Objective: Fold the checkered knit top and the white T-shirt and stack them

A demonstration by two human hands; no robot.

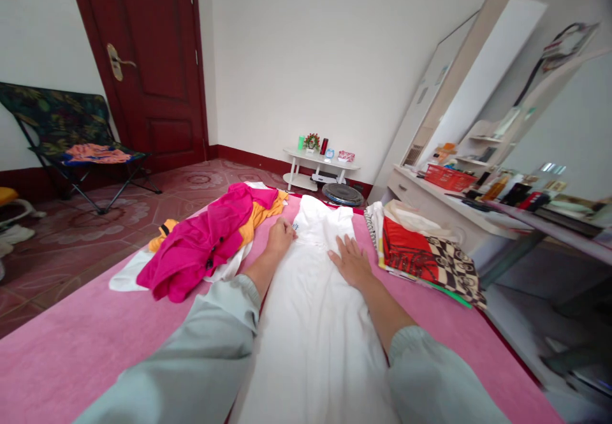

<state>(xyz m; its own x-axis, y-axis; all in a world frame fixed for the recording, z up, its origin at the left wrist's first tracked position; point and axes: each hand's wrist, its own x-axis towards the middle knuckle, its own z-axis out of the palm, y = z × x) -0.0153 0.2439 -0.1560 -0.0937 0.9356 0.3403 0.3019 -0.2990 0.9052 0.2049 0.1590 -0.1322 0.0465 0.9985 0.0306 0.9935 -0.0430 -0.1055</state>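
Note:
A long white garment point(320, 322) lies stretched over the pink bed cover, its far end bunched or folded, with a small dark mark near its left edge. My left hand point(281, 238) is at that left edge, fingers curled and closed on the cloth. On the garment's right side my right hand point(352, 263) rests flat, with fingers spread over the fabric. Left of my left hand is a loose heap with a magenta garment point(201, 245) on top of a yellow garment point(262, 215) and some white cloth. To the right lies a stack of folded clothes point(411, 245), red and patterned.
The pink bed cover point(71, 360) runs beneath everything. At right stands a dressing table point(415, 188) with a red basket point(448, 178) and several bottles. Beyond the bed are a low white table point(320, 158) and a round dark object point(342, 193). A folding chair point(62, 124) holds orange cloth.

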